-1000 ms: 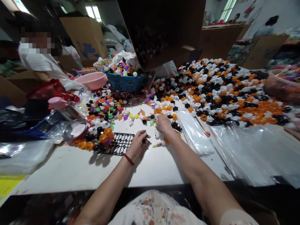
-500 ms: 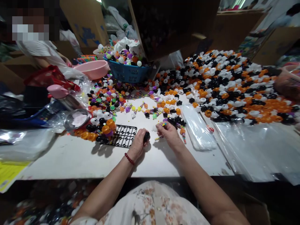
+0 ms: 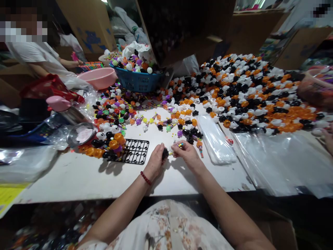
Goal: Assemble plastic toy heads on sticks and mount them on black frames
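Note:
My left hand [image 3: 155, 160], with a red bead bracelet at the wrist, is closed around a small black plastic figure [image 3: 165, 153]. Facing it, my right hand [image 3: 187, 153] pinches a thin multicoloured stick [image 3: 180, 144] between thumb and fingers. A small pale piece shows between the two hands; what it is I cannot make out. To the left lies a black plastic grid [image 3: 139, 152], with orange, black and white figures [image 3: 111, 141] crowded at its left end. An orange figure on a coloured stick [image 3: 199, 147] lies right of my right hand.
A big heap of orange, black and white figures [image 3: 241, 90] covers the right back. Clear plastic bags [image 3: 214, 139] lie near it. A blue basket [image 3: 139, 81], a pink basin [image 3: 100, 79] and a pink-lidded flask [image 3: 62, 106] stand back left. Another person works at far left.
My right hand has come down and closer to my left hand, with the stick now near the black figure. The whole view has shifted slightly.

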Demonstrator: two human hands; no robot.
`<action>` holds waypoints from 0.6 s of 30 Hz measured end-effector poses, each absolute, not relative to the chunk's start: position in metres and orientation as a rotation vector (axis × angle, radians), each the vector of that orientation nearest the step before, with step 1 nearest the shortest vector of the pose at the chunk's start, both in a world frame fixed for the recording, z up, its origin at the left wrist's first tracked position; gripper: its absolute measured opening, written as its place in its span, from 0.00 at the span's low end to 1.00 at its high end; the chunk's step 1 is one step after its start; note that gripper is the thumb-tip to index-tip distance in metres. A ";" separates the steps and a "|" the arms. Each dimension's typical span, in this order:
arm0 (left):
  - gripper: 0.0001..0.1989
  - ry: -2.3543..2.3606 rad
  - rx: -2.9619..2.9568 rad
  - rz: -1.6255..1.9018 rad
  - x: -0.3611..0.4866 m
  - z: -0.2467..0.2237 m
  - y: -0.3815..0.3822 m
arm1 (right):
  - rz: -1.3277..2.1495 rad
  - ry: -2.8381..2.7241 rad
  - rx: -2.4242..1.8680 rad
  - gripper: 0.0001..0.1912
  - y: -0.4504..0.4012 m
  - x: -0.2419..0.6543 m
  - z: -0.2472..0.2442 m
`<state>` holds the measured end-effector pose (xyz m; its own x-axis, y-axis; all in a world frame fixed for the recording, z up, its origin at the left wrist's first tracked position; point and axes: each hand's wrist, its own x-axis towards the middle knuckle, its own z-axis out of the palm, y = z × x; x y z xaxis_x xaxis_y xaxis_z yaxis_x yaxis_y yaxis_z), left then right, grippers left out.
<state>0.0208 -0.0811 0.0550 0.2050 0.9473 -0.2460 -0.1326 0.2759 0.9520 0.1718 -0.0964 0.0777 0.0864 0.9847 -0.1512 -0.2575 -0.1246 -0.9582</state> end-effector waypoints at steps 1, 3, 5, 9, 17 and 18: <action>0.25 1.095 1.005 0.943 0.021 0.054 -0.081 | 1.343 -0.899 -1.171 0.22 -0.097 0.172 0.078; 0.25 1.163 1.113 0.952 0.021 0.055 -0.082 | 1.336 -0.944 -1.189 0.21 -0.098 0.171 0.076; 0.24 1.255 1.298 0.970 0.021 0.057 -0.082 | 1.312 -0.969 -1.218 0.21 -0.100 0.170 0.074; 0.23 1.395 1.520 0.905 0.025 0.060 -0.082 | 1.322 -0.980 -1.228 0.21 -0.103 0.163 0.067; 0.26 1.289 1.427 0.892 0.039 0.049 -0.075 | 1.367 -0.908 -1.197 0.23 -0.101 0.171 0.052; 0.26 1.270 1.444 0.879 0.040 0.049 -0.067 | 1.349 -0.870 -1.194 0.23 -0.099 0.180 0.052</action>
<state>0.0405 -0.0672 0.0492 0.1901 0.9783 -0.0830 0.2667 0.0299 0.9633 0.1801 -0.0988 0.0524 0.0881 0.9808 -0.1742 -0.2453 -0.1482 -0.9581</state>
